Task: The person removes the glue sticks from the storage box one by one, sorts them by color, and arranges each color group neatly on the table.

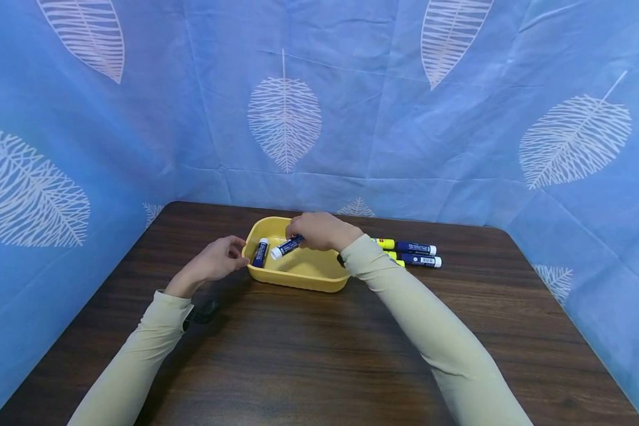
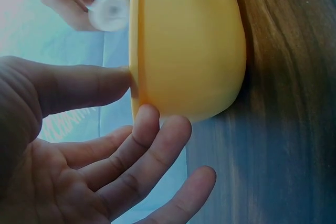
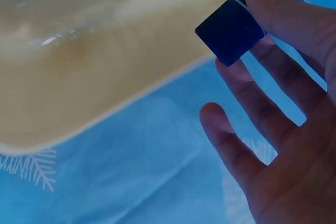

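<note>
Over the yellow plastic tray (image 1: pixel 319 283), my right hand (image 1: pixel 319 231) pinches a dark blue glue stick (image 1: pixel 287 246) between thumb and fingers. Its white cap points down to the left, into the tray; its blue end (image 3: pixel 231 31) shows in the right wrist view. Another blue glue stick with a white cap (image 1: pixel 260 252) lies inside at the tray's left end. My left hand (image 1: pixel 215 258) touches the tray's left end. In the left wrist view its thumb (image 2: pixel 89 85) meets the rim, while the other fingers spread loosely beside the outer wall (image 2: pixel 194 45).
Right of the tray, two dark blue glue sticks with white caps (image 1: pixel 416 248) lie beside several yellow sticks (image 1: pixel 386 243), partly hidden by the right sleeve. The dark wooden table (image 1: pixel 298 355) reaches back to a blue leaf-patterned cloth (image 1: pixel 341 118).
</note>
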### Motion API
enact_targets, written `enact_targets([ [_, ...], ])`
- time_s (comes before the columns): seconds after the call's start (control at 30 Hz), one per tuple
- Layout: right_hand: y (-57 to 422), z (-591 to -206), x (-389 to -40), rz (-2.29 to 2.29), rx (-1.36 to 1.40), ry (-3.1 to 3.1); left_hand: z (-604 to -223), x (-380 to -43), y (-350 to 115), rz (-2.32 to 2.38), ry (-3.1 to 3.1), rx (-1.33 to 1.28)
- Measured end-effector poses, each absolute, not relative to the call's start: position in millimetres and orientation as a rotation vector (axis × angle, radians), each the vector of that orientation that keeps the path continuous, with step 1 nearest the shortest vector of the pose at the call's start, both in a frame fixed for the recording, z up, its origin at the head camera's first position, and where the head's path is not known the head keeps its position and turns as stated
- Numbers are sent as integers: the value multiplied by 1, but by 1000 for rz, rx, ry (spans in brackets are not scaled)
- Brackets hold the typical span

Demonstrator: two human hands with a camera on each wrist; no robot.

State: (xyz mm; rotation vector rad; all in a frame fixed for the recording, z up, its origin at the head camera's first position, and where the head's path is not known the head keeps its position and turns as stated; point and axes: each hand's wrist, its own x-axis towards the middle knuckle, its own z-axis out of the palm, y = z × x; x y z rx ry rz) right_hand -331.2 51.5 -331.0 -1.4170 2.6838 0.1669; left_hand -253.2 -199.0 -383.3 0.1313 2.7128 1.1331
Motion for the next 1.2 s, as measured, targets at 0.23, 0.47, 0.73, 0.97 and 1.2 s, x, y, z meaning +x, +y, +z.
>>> enact_targets([
  [0.23, 91, -308, -319, -55, -1414, 2791, -381, -253, -197, 1130, 2711, 110],
  [0.47, 136, -295, -306, -156, -1353, 2928, -381, -251, -198, 1131, 2712, 111],
  [0.73, 188, -294, -290, -167, -1233, 3022, -380, -250, -197, 1120, 2718, 124],
  [0.97, 231, -307, -280, -164, -1086, 3081, -381, -251, -196, 1114, 2720, 120],
  [1.2, 272, -328, -276, -175, -904, 3097, -382, -252, -197, 1119, 2721, 104],
])
